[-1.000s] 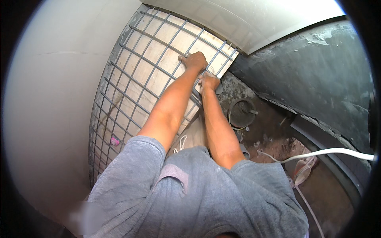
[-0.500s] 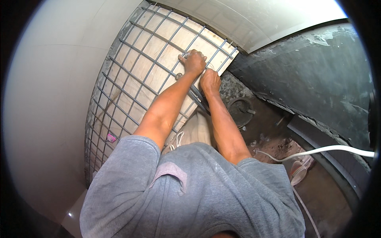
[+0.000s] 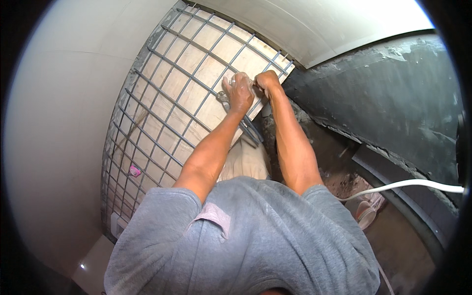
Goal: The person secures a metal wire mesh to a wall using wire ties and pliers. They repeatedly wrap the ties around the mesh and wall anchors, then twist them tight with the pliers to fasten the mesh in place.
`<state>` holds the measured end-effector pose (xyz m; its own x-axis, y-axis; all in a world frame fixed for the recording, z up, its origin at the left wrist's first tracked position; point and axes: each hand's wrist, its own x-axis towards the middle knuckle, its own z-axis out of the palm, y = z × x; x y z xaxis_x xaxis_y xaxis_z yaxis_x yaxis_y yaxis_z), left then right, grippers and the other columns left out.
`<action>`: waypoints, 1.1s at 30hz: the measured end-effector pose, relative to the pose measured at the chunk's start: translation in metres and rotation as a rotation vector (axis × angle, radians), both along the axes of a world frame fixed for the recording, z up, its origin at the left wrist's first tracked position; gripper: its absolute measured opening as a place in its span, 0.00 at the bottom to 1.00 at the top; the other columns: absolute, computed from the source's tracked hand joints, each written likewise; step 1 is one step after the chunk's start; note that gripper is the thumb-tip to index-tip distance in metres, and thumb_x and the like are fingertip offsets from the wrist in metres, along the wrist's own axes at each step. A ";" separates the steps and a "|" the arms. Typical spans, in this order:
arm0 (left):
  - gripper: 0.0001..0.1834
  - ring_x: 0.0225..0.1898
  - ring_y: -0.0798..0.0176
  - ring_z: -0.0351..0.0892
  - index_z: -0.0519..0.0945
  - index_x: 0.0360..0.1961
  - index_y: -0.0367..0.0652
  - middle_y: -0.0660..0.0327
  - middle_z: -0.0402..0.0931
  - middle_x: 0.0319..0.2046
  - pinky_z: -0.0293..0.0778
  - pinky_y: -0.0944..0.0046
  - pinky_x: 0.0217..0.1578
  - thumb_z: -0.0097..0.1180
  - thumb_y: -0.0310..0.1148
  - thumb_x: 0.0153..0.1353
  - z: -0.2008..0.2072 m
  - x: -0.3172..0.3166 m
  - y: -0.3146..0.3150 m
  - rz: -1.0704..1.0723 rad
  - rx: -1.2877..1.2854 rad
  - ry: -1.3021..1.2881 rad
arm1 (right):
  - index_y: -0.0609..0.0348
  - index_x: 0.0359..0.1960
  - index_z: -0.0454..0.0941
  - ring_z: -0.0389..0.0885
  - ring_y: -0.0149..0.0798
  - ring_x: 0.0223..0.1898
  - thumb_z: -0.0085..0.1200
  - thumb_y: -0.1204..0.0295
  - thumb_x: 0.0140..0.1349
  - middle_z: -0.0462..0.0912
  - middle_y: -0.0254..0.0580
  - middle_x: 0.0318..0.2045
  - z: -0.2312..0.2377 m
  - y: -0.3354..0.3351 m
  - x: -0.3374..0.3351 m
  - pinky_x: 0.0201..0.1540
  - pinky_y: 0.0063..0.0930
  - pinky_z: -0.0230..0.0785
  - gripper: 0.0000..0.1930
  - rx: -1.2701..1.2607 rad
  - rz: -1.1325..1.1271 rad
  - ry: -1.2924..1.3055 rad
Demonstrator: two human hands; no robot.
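Observation:
A grid of grey steel bars (image 3: 189,74) lies over a pale wooden board (image 3: 212,65). My left hand (image 3: 240,92) rests over the grid near its right edge, with its fingers bent and its thumb out to the left. Close against it, my right hand (image 3: 268,81) is closed like a fist. Whatever the fingers grip where the hands meet is hidden or too small to make out. Beside my left wrist lies a metal tool with a rounded head (image 3: 222,97), partly covered. Dark bar ends (image 3: 253,130) stick out past the board's edge below my hands.
Pale panels rise at left (image 3: 69,113) and at the top (image 3: 295,29). A dark, rough-edged slab (image 3: 383,93) stands at right. A white hose (image 3: 408,183) crosses near a plastic container (image 3: 366,214). Something small and pink (image 3: 134,170) sits on the grid's lower left.
My right hand has moved up and slightly right, from below the left hand to beside it. My left hand has shifted slightly down. The round bucket at right is now mostly behind my right forearm.

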<state>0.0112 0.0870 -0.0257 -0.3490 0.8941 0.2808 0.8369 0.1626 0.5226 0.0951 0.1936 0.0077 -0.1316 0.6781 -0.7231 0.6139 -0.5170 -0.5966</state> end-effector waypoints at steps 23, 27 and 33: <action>0.07 0.43 0.53 0.81 0.78 0.34 0.40 0.53 0.80 0.31 0.49 0.38 0.66 0.47 0.26 0.61 0.057 -0.020 0.024 -0.563 -0.376 0.603 | 0.63 0.57 0.68 0.78 0.57 0.42 0.60 0.60 0.56 0.74 0.53 0.43 0.071 -0.178 0.051 0.44 0.50 0.72 0.30 0.524 0.689 -0.418; 0.08 0.40 0.51 0.82 0.78 0.35 0.38 0.48 0.81 0.33 0.52 0.37 0.65 0.45 0.25 0.61 0.063 -0.004 0.030 -0.376 -0.465 0.430 | 0.66 0.66 0.56 0.78 0.54 0.43 0.59 0.65 0.56 0.72 0.53 0.46 0.043 -0.211 0.043 0.43 0.45 0.74 0.38 0.602 0.772 -0.454; 0.12 0.43 0.49 0.82 0.78 0.40 0.35 0.46 0.81 0.36 0.65 0.43 0.58 0.43 0.28 0.63 0.048 0.011 0.046 0.225 -0.710 -0.088 | 0.68 0.67 0.53 0.78 0.54 0.43 0.51 0.71 0.59 0.72 0.57 0.46 0.006 -0.208 0.035 0.44 0.41 0.75 0.35 0.564 0.669 -0.356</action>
<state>0.0221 0.1329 0.0222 -0.5394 0.7543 -0.3743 0.7036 0.6480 0.2916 0.1304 -0.0145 0.0135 -0.4544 0.8037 -0.3842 0.8730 0.3160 -0.3716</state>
